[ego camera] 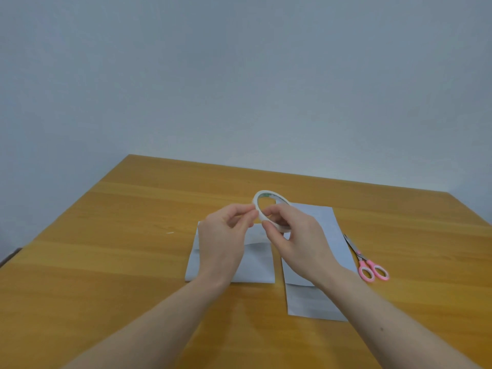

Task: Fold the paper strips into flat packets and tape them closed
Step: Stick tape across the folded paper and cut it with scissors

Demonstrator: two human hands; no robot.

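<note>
A white tape roll [257, 202] is held up above the table between both hands. My right hand [298, 241] grips the roll's lower right side, fingers through its hole. My left hand [223, 235] pinches at the roll's left rim with thumb and forefinger. Below my left hand lies a folded white paper packet [255, 265], its flap folded over. A longer white paper strip [316, 302] lies flat to the right, partly hidden under my right wrist.
Pink-handled scissors [368, 263] lie shut on the wooden table [106, 249], just right of the long strip. The table's far edge meets a plain grey wall. A small white scrap [169, 232] lies left of the packet.
</note>
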